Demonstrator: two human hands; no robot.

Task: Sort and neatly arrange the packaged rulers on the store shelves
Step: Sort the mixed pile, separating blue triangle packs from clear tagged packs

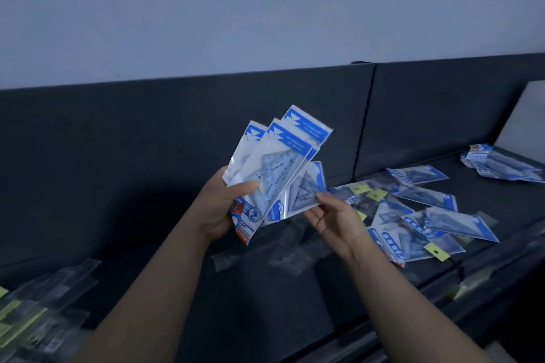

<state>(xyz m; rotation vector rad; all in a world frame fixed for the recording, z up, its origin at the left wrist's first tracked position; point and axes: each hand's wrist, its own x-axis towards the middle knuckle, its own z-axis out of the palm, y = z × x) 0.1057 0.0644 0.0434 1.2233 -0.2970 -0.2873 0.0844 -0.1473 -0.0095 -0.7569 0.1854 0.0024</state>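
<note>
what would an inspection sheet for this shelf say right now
surface: dark shelf, middle partly bare
job's things: held packs fanned in the air; loose packs scattered on the right; small pile far right; clear yellow-tagged packs lower left
clutter: nothing seen
hands: left hand grips the fan's base; right hand pinches the rightmost pack's edge
cables: nothing seen
surroundings: dark back panel, pale wall above

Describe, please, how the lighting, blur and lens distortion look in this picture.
Head view: dim, bluish light; the fanned blue-and-white plastic ruler packets in the left hand are motion-blurred, print barely legible; the clear packets at lower left are smeared; the dark grey shelf's back panel bows from the wide lens.
</note>
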